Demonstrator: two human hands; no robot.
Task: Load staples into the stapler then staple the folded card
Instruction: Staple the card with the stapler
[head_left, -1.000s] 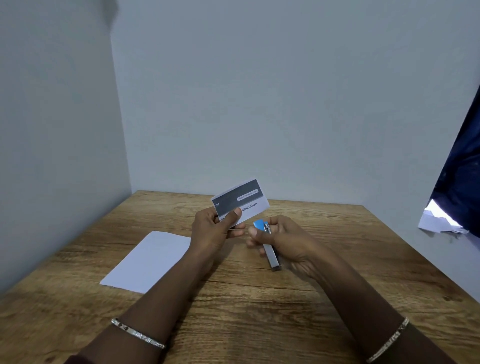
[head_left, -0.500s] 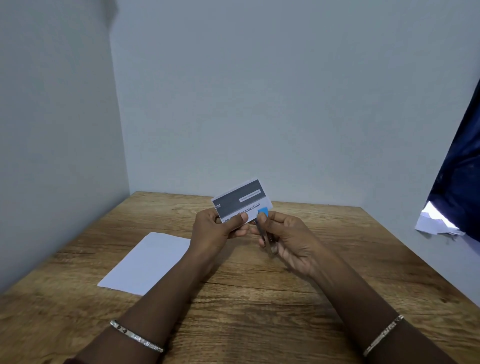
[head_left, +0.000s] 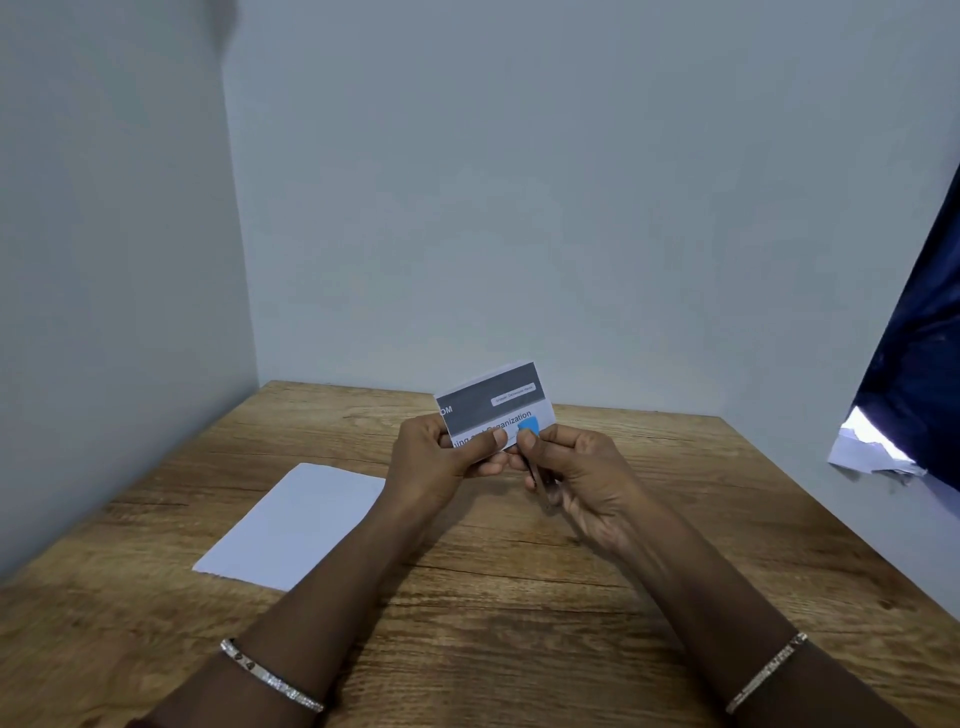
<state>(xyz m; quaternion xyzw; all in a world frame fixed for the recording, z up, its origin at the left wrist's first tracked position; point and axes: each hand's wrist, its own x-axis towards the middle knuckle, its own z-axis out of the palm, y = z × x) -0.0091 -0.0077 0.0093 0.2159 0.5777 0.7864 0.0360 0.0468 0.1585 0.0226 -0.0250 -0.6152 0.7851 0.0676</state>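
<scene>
Wooden plank table (head_left: 519, 623); plain white paper sheet (head_left: 296, 519) lying flat, left. Right hand (head_left: 582, 473) grips slim blue-tipped metal stapler (head_left: 535, 457); left hand (head_left: 441, 457) pinches grey-and-white folded printed card (head_left: 493, 402), raised above table, stapler nose at its lower edge.

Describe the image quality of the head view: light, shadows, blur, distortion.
Head view: soft, even light with no glare on the wooden table; faint shadows under the forearms; wide-angle bending shows at the walls and table edges; print on the folded card is only partly legible; the stapler in the right hand is slightly blurred; a bright patch sits at the right edge.
</scene>
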